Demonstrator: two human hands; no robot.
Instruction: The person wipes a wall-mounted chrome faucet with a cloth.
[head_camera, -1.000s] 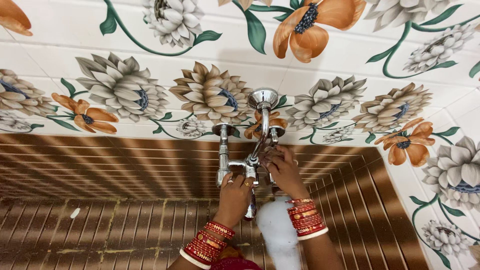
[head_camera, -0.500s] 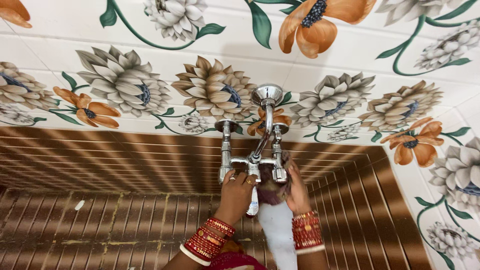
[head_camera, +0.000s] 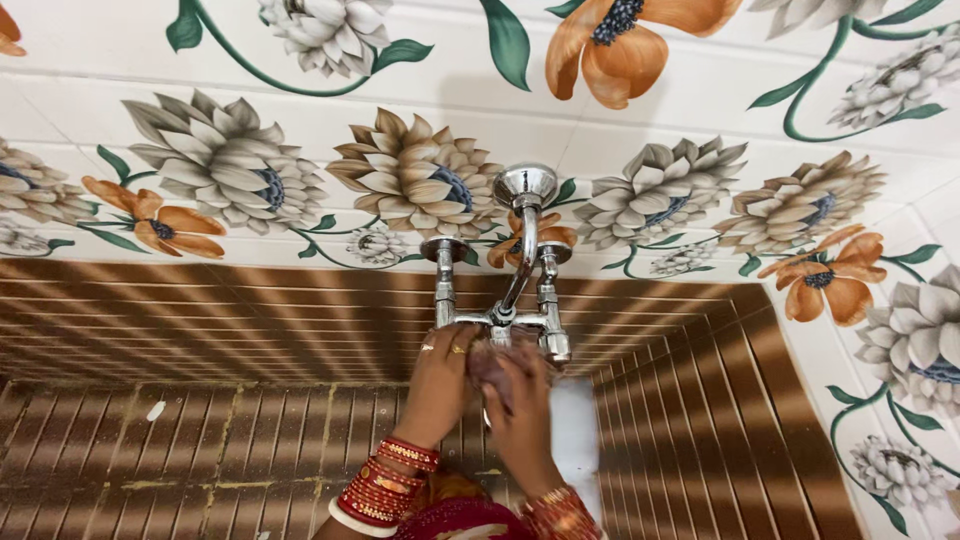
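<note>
A chrome wall mixer tap (head_camera: 503, 268) with two valves and a curved pipe is fixed to the tiled wall. My left hand (head_camera: 441, 375) grips the left valve body of the tap, rings on two fingers. My right hand (head_camera: 516, 400) presses a dark scrub pad (head_camera: 487, 362) against the middle of the tap, under the spout joint. Both wrists carry stacked red and gold bangles (head_camera: 385, 482). A white foamy mass (head_camera: 574, 435) shows just right of my right hand, below the right valve.
The upper wall has white tiles with large grey and orange flowers (head_camera: 420, 175). Below runs a band of brown striped tiles (head_camera: 200, 330). The wall turns a corner at the right (head_camera: 800, 350).
My right hand has slid with the scrub pad from the right valve leftward to the centre of the tap. My left hand stays on the left valve.
</note>
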